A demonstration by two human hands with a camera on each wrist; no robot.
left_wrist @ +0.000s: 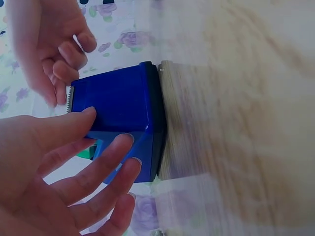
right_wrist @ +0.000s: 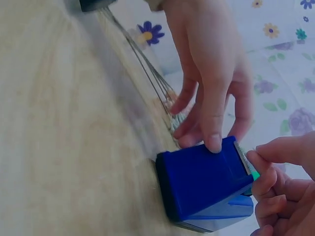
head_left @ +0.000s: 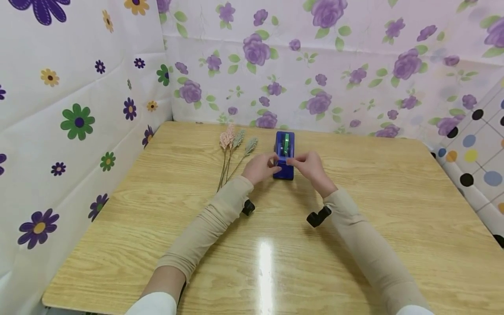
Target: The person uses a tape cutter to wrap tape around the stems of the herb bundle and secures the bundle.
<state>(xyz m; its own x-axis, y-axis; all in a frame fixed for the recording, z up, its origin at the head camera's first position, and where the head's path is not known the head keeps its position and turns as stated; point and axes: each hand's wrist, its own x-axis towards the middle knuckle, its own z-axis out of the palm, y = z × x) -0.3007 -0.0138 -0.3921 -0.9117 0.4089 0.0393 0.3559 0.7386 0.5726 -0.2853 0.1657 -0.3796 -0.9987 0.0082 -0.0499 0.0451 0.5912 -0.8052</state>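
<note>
A blue tape dispenser [head_left: 284,172] stands near the back of the table, holding a green tape roll [head_left: 286,143]. My left hand [head_left: 260,168] grips the dispenser from its left, the thumb on the front face near the cutting edge and other fingers along the side, as the left wrist view shows. With thumb and forefinger together, my right hand [head_left: 312,167] pinches at the serrated cutter [right_wrist: 242,158], where the tape's end comes out. The tape there is thin and clear, and its pinched end is mostly hidden by the fingertips.
Several dried flower stems [head_left: 225,168] with pink and grey-green heads lie on the wooden table [head_left: 177,218], left of the dispenser and beside the left forearm. Flower-patterned cloth [head_left: 291,65] hangs behind the table. A black wrist camera [head_left: 319,216] sits under the right sleeve.
</note>
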